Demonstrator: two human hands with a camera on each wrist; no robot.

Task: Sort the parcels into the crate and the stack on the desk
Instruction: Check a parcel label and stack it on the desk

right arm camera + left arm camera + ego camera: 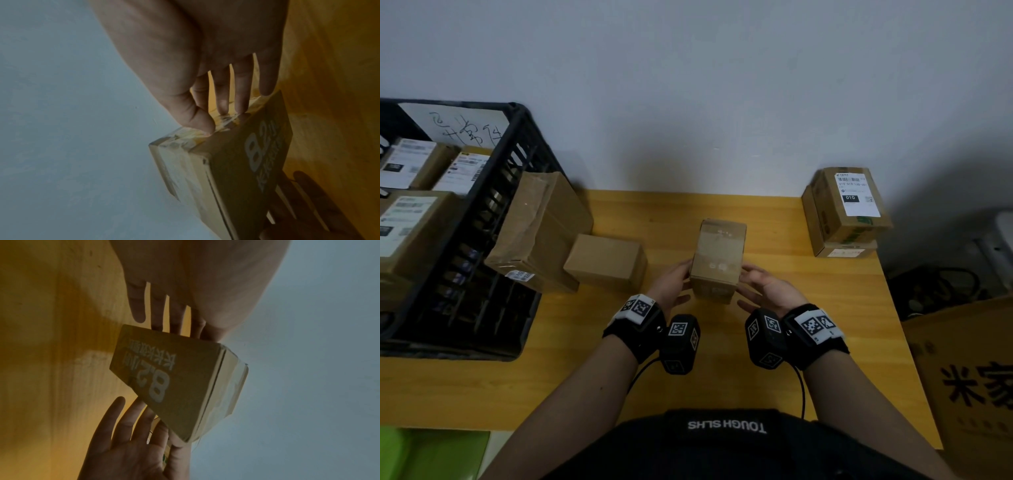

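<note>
With the taped parcel point(719, 260) at the desk's point(825, 308) middle, held between the straight fingers of the left hand point(671, 284) and right hand point(767, 286), both palms needed even pressure before carrying it to the far-right stack point(846, 212).

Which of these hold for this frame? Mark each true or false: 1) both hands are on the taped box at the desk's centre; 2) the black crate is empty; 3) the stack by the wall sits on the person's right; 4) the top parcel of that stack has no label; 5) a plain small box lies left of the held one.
1) True: the left hand and right hand flank the taped box, fingers straight against its sides.
2) False: the black crate holds several labelled parcels.
3) True: the stack stands at the desk's far right.
4) False: it bears a white shipping label.
5) True: the plain small box lies there.
</note>
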